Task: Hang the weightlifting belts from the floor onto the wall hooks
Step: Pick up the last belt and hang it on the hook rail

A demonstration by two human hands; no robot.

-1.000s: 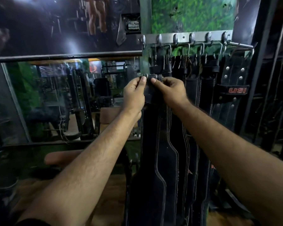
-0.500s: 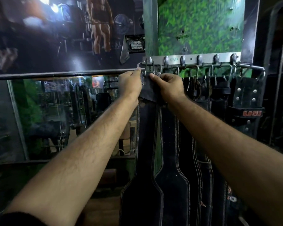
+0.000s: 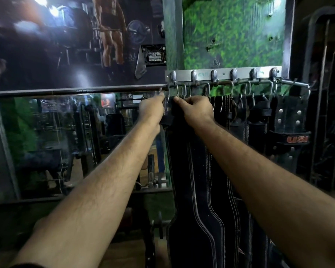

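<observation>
At the leftmost hook (image 3: 173, 79) of the wall rail (image 3: 222, 73), the black belt (image 3: 193, 190) being hung is held by its top end, its buckle (image 3: 171, 93) raised to the hook while the wide body hangs straight down below. The left hand (image 3: 151, 108) grasps the belt's upper left edge next to the buckle; the right hand (image 3: 196, 107) pinches the upper right edge. This two-sided grip keeps the buckle frame level, presumably so it can seat over the hook. Whether the buckle is fully seated cannot be told. To the right, the other belts (image 3: 259, 113) hang by their buckles from the remaining hooks, one marked with red lettering (image 3: 296, 139). Behind the left forearm, a mirror (image 3: 46, 142) reflects gym equipment.
</observation>
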